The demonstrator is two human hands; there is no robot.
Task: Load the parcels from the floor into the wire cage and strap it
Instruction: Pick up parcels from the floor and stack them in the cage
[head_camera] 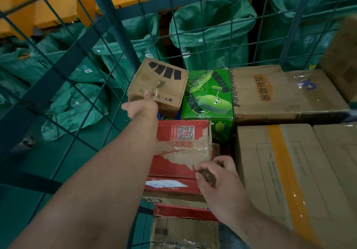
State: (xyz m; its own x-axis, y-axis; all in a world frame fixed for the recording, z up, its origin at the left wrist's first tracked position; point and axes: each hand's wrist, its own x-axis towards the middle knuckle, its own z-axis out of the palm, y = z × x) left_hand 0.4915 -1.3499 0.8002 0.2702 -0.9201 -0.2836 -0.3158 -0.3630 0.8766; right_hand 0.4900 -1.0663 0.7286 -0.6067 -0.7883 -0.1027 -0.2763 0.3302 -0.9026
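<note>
Left hand [142, 104] grips the tilted brown box [158, 86], far left; right hand [214, 173] curls on the red box [179, 148], grip unclear; released askew, the brown box could topple.

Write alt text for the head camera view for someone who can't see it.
A person's left hand grips a small brown box, tilted, in the far corner of a wire cage, while the right hand rests on a torn red box. A green box and larger brown cartons stand alongside; green sacks lie beyond the mesh.
</note>
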